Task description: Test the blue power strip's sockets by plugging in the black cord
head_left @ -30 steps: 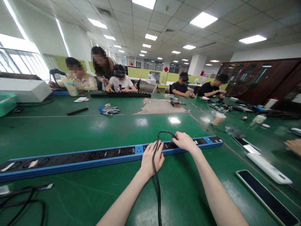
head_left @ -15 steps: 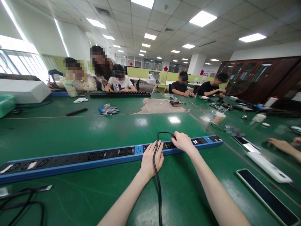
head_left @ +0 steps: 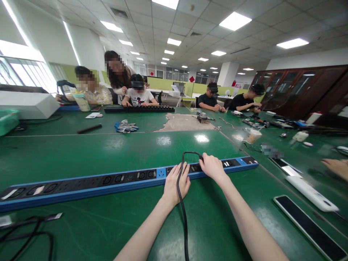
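Note:
A long blue power strip [head_left: 81, 185] with black sockets lies across the green table [head_left: 108, 148] in front of me. My left hand [head_left: 175, 183] rests flat on its near edge, fingers stretched over the sockets. My right hand [head_left: 213, 166] is closed over a black plug at a socket just to the right; the plug itself is hidden under the fingers. A black cable [head_left: 182, 203] loops up from that plug, arches over and runs down between my forearms to the bottom edge.
A white power strip [head_left: 311, 194] and a black strip [head_left: 310, 226] lie at the right. Another person's hand [head_left: 337, 166] reaches in at the far right. Gloves [head_left: 125, 126], a black bar [head_left: 89, 128] and several seated people are at the back. Cables [head_left: 24, 235] lie bottom left.
My own hands stay almost still on the strip. The other person's hand at the right edge has drawn back toward the edge.

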{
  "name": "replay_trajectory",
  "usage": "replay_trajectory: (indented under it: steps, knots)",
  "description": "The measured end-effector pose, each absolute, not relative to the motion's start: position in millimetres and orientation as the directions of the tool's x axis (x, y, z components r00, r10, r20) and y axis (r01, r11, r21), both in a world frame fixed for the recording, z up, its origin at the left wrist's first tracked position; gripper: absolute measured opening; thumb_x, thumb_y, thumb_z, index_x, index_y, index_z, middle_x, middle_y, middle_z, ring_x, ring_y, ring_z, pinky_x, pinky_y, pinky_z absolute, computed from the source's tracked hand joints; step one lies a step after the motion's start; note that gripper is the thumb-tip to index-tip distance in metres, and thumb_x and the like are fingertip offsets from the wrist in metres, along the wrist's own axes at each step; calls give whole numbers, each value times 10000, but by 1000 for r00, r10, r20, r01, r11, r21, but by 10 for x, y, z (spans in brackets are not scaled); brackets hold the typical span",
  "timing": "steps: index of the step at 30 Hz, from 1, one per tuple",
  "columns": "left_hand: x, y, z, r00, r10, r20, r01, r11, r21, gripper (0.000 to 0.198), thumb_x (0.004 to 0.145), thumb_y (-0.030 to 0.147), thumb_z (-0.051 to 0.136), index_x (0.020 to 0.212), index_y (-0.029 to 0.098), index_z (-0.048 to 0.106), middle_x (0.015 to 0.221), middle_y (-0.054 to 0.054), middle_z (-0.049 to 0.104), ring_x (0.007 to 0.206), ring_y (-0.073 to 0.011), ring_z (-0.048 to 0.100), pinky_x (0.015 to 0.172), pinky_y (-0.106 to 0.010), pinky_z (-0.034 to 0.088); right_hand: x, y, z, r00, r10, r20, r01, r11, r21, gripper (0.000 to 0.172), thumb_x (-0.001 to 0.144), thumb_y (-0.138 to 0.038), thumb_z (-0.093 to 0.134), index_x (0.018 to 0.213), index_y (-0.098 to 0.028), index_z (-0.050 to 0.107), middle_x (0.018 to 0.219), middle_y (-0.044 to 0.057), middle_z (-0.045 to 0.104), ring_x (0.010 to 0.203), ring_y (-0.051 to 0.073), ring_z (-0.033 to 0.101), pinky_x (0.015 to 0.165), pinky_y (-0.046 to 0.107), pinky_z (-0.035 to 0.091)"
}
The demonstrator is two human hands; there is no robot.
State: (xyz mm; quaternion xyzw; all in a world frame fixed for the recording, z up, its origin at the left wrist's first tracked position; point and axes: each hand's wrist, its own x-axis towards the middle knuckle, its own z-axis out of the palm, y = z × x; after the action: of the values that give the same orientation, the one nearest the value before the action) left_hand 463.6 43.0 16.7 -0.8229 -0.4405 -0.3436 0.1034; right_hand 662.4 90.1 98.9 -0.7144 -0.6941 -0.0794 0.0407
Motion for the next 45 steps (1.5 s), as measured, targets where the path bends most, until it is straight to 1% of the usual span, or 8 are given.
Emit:
replay_trajectory:
  steps: [5,12,16,20,25,30,39,45]
  knots:
    - [4638,425,179,366,655,661,789,-595,152,630,942,214,526,1565,233,434,1567,-76,500,1445,-271,463,1226,-480,396,6619,941,1021,7,991,135,998,-16,69,322,1027,-411,425,1062,-159,622,1021,168,721,989,312,716,842,381,498]
    - [4624,420,192,373,663,649,785,-598,161,600,951,217,515,1548,226,457,1567,-80,499,1447,-267,462,1229,-475,394,6635,909,1013,3,987,160,998,-13,63,351,1034,-456,404,1092,-177,609,991,151,724,953,306,722,822,382,498]
    - [4627,421,189,373,658,654,784,-601,157,619,947,215,516,1561,229,437,1565,-83,501,1445,-273,465,1221,-493,402,6619,907,998,28,985,167,997,-40,66,355,1035,-460,406,1060,-177,619,998,151,724,965,309,721,833,389,499]
    - [4635,413,197,374,669,642,790,-593,157,609,957,219,507,1561,222,435,1577,-84,487,1451,-271,457,1233,-484,387,6595,882,997,15,982,189,997,-30,77,355,1039,-447,410,1085,-162,616,1004,157,724,964,306,721,841,383,501]
    - [4635,418,186,378,662,647,789,-596,149,621,955,215,506,1570,231,421,1579,-79,484,1458,-273,450,1228,-491,395,6582,888,1039,28,987,157,996,-41,76,363,1044,-431,407,1081,-152,638,1031,173,722,997,306,717,865,384,501]
    - [4634,421,181,372,646,666,784,-603,146,677,943,203,511,1602,261,364,1578,-66,486,1450,-280,460,1216,-515,407,6582,899,1068,18,988,153,996,-30,82,381,1044,-440,412,1100,-146,647,1048,176,723,1004,308,717,870,384,506]
    - [4640,416,187,372,663,649,793,-591,149,617,955,207,497,1567,239,424,1581,-73,482,1460,-267,445,1232,-493,387,6603,909,1062,22,989,145,996,-34,78,394,1046,-449,390,1107,-158,647,1042,169,724,1002,312,714,865,399,500]
    - [4640,420,180,365,658,659,791,-593,154,617,952,210,504,1564,236,430,1574,-74,491,1458,-266,450,1231,-492,392,6605,936,1094,9,995,102,997,-16,73,373,1038,-423,409,1096,-153,660,1058,177,725,1024,308,708,878,394,493]
